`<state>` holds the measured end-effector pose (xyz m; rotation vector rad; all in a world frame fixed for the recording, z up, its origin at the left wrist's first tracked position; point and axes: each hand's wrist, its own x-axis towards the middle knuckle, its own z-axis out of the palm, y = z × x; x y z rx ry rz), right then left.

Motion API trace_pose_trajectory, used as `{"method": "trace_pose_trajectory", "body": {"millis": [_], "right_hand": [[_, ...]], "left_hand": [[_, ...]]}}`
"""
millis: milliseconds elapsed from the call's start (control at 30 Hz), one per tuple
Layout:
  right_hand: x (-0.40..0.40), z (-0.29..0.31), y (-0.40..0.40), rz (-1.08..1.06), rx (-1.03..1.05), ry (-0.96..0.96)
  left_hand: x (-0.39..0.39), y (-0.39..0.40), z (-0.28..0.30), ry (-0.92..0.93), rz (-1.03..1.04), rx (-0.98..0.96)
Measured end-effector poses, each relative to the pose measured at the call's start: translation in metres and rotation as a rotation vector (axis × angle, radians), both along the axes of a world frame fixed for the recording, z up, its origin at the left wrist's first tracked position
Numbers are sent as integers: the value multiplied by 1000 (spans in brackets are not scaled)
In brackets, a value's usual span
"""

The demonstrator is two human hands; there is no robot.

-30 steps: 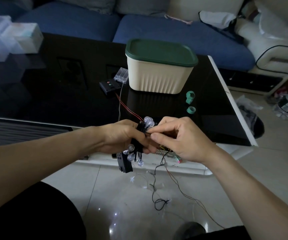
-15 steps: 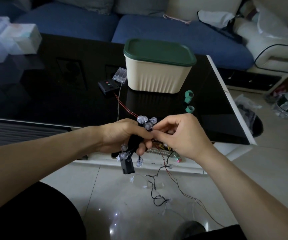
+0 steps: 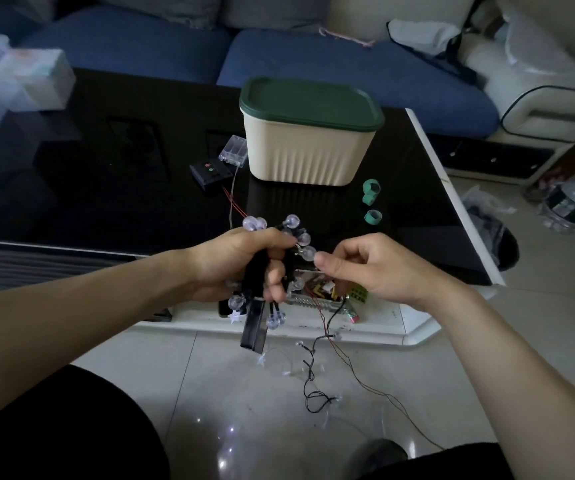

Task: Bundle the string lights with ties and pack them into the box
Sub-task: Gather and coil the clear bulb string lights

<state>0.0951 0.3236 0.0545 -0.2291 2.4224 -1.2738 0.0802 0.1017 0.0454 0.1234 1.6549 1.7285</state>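
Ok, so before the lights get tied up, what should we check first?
1. Bundle held tight: ok. The left hand is closed around the string lights.
2. Right hand free for a tie: not ok. Its fingers pinch a bulb.
3. All wire gathered: not ok. A loose wire hangs down to the floor.
4. Ties ready: ok. Two green ties sit on the table beside the box.
5. Box open: not ok. Its green lid is on.
6. Other lights' battery packs packed: not ok, they lie on the table.
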Motion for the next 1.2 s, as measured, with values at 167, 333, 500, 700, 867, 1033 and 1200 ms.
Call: {"method": "trace_pose_trajectory", "body": {"millis": [167,333,500,700,867,1033,1200], "right_hand": [[3,-4,-7,8,-133,37],[4,-10,-20,-12,-182,147],[4,-15,-25,-50,-167,243],[1,-5,-17,-52,-151,177],[-3,0,-1,-92,-42,225],[-2,3,-3,-217,-170,360],[6,8,-10,-42,-224,175]], "left_hand": [[-2,3,-3,-53,122,95],[-4,3,-3,-35,150,168],[-6,0,-4,-21,129,200],[-2,0,5,-4,61,83],[-8,-1,2,-57,135,87],[-6,0,-7,149,160,-148],[-5,-3,-11,264,201,-252]]}}
